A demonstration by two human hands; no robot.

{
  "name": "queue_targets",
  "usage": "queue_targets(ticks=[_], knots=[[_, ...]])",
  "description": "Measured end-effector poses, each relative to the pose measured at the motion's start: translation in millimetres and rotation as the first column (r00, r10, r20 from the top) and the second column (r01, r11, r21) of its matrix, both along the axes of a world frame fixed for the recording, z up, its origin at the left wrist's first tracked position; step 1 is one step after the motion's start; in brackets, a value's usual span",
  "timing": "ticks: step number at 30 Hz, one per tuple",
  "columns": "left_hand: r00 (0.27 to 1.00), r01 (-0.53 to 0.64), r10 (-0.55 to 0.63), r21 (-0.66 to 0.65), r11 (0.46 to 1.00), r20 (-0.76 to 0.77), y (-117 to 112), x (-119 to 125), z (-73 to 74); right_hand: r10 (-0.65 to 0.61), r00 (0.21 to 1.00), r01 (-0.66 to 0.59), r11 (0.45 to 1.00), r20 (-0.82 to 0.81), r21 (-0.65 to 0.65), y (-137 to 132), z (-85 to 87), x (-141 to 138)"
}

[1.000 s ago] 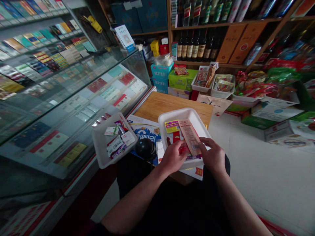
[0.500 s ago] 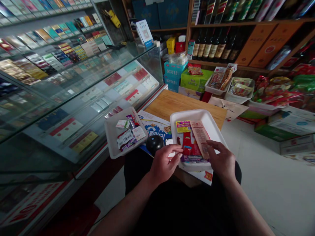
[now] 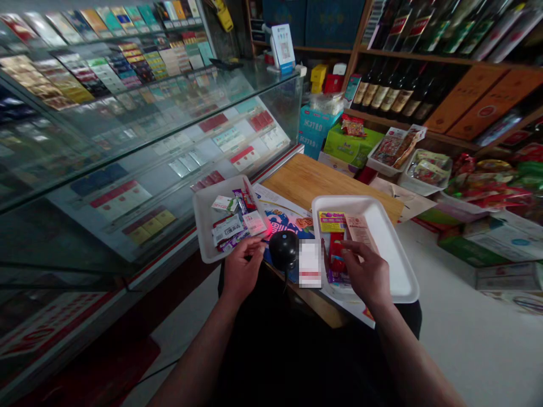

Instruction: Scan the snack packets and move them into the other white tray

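Note:
Two white foam trays lie on a small wooden table. The left tray holds several small snack packets; the right tray holds a yellow packet, a red packet and a long tan packet. My left hand reaches to the near edge of the left tray, fingers curled beside the packets, holding nothing I can make out. My right hand lies over the packets in the right tray, fingertips on the red one. Between my hands sits a black round scanner casting a red glow.
A glass display counter full of cigarette packs runs along the left. Wooden shelves with wine bottles and boxes stand behind. Trays and boxes of snacks sit on the floor to the right. A printed flyer lies under the trays.
My left hand has left the right tray and moved left to the left tray's edge. My right hand has settled onto the packets. The view has swung left, and a red glow now shows by the scanner.

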State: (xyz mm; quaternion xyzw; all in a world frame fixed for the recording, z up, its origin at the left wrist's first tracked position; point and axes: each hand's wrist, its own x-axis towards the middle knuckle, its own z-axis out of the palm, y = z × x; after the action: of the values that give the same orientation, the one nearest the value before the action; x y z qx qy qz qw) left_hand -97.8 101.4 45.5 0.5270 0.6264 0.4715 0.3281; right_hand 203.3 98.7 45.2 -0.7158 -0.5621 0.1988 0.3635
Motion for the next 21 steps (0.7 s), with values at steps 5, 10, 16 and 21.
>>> queue_targets(ticks=[5, 10, 16, 21], knots=[[0.987, -0.061, 0.046, -0.095, 0.994, -0.156, 32, -41, -13.7, 0.180, 0.983, -0.182, 0.979, 0.027, 0.090, 19, 23.2, -42], [0.937, -0.136, 0.074, -0.162, 0.977, -0.342, 59, -64, -27.1, 0.409, 0.909, -0.416, 0.899, 0.081, 0.136, 44, 44.2, -89], [0.926, -0.118, 0.055, -0.149, 0.982, -0.373, 64, -63, -35.8, 0.609, 0.763, -0.615, 0.787, 0.215, -0.047, 79, 48.8, -145], [0.893, -0.114, 0.013, -0.199, 0.973, -0.450, 61, -66, -42.9, 0.674, 0.655, -0.597, 0.739, 0.343, -0.313, 104, 40.0, -189]])
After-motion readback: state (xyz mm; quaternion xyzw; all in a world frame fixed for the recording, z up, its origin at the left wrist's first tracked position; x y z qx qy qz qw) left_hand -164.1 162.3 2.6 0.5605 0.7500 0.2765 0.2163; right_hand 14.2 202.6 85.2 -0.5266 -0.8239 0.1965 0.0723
